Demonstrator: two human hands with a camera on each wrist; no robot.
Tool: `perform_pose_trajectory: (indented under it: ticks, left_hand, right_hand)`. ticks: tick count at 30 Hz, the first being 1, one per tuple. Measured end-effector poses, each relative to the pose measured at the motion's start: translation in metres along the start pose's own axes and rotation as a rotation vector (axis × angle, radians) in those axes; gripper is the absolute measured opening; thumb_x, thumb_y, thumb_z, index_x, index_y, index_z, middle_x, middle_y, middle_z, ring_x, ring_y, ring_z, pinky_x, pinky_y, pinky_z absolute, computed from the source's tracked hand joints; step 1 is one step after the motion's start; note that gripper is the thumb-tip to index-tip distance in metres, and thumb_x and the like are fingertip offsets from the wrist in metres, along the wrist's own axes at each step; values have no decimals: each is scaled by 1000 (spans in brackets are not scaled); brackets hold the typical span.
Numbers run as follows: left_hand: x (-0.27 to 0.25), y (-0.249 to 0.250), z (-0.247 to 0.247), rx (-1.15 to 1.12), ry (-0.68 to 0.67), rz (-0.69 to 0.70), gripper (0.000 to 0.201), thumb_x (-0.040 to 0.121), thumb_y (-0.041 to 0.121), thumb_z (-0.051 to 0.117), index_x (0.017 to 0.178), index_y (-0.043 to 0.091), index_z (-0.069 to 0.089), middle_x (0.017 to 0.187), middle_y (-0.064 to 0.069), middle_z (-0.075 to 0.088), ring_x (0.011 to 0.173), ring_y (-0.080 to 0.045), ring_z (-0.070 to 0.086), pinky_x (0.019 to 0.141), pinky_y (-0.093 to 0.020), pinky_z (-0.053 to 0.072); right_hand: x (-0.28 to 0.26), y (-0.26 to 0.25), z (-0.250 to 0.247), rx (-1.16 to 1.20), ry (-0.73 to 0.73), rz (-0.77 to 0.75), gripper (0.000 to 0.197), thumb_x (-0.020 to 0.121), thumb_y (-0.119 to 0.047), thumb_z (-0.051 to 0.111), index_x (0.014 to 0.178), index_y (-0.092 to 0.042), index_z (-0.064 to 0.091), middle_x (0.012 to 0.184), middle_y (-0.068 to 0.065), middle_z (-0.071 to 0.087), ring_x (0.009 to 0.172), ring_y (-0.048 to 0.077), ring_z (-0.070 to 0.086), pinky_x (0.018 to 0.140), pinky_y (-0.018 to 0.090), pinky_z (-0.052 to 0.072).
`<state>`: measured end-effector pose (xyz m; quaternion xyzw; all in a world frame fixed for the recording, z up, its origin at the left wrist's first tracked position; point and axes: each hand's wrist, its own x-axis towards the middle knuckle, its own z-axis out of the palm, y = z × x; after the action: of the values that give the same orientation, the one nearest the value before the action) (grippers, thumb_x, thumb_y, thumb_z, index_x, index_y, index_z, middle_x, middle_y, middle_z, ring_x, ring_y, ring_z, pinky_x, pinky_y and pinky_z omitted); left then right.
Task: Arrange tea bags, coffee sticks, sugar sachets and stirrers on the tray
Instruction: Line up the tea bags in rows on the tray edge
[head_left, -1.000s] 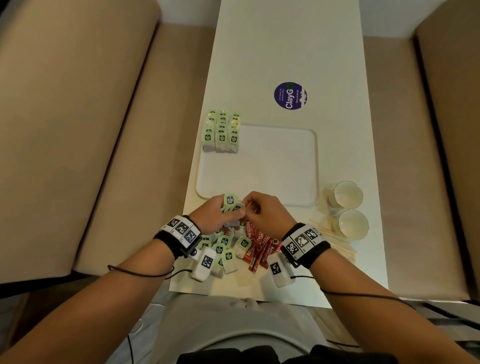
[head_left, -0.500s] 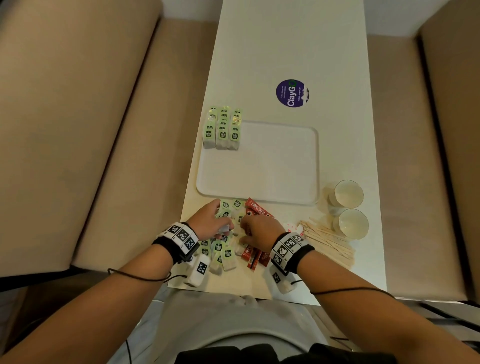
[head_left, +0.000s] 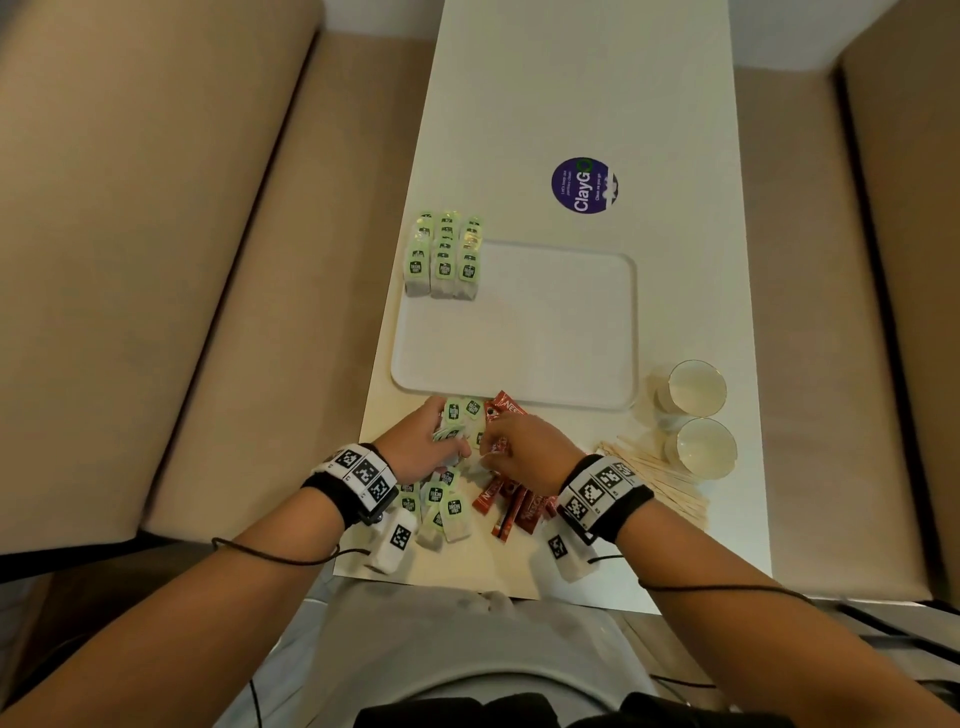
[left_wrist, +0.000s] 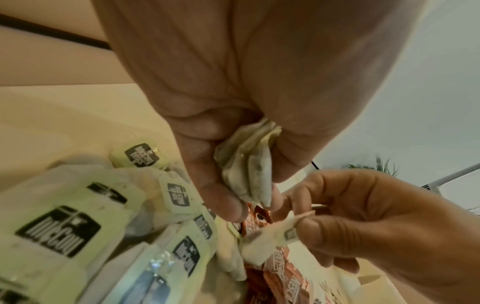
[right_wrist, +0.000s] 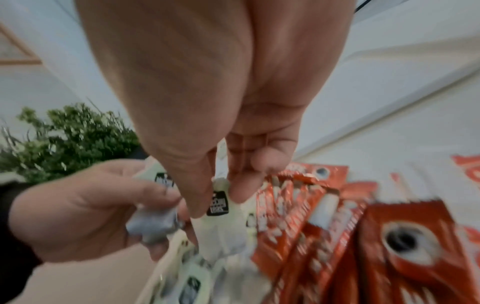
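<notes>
My left hand (head_left: 423, 447) grips a small bundle of tea bags (left_wrist: 249, 170) over the loose pile of green-tagged tea bags (head_left: 441, 506) at the table's near edge. My right hand (head_left: 511, 452) pinches one tea bag (right_wrist: 221, 203) by its tag, just beside the left hand. Red coffee sticks (head_left: 511, 512) lie under and right of the right hand. The white tray (head_left: 545, 332) sits just beyond, with three rows of tea bags (head_left: 444, 254) at its far left corner. Wooden stirrers (head_left: 657, 480) lie to the right.
Two white cups (head_left: 696, 415) stand right of the tray's near corner. A purple round sticker (head_left: 584, 185) is on the table beyond the tray. Beige bench seats flank the narrow white table (head_left: 571, 78) on both sides.
Both hands came down from near the tray's front edge to the loose pile. The right hand has pinched a single tea bag; the left still holds its bundle.
</notes>
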<state>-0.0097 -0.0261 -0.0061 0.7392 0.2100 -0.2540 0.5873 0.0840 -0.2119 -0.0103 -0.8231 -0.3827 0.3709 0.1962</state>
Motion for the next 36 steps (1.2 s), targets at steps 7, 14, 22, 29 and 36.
perform_pose_trajectory:
  ticks: [7, 14, 22, 29, 36]
  left_hand:
    - [6, 5, -6, 63, 11, 128, 21, 93, 31, 68, 113, 23, 66, 87, 4, 72, 85, -11, 69, 83, -33, 56]
    - [9, 11, -12, 56, 104, 206, 11, 93, 31, 70, 95, 20, 69, 79, 10, 69, 72, -3, 63, 70, -24, 51]
    - [19, 13, -31, -102, 252, 165, 17, 94, 20, 69, 87, 5, 64, 73, -2, 56, 65, -11, 49, 62, -26, 44]
    - [35, 11, -50, -270, 301, 123, 8, 94, 15, 69, 90, 22, 67, 86, -2, 71, 82, -20, 66, 81, -41, 56]
    - [52, 7, -86, -294, 385, 38, 10, 92, 21, 71, 90, 31, 70, 88, -3, 72, 87, -28, 70, 77, -45, 59]
  right_hand:
    - [5, -6, -27, 182, 83, -23, 8, 95, -32, 65, 91, -26, 65, 84, -14, 63, 74, -2, 56, 68, 20, 42]
    - [15, -13, -36, 340, 219, -15, 8, 98, -32, 63, 97, -25, 68, 88, -12, 68, 72, -4, 58, 64, 11, 41]
    - [37, -11, -26, 440, 256, 117, 31, 94, -45, 67, 114, -23, 66, 93, -10, 72, 77, 3, 68, 73, 26, 57]
    - [61, -20, -27, 471, 295, 93, 22, 96, -37, 66, 83, -19, 69, 70, -9, 65, 56, -1, 58, 56, 13, 44]
    - [103, -29, -38, 517, 350, 144, 21, 96, -34, 67, 88, -15, 72, 77, -5, 70, 63, 12, 66, 64, 24, 52]
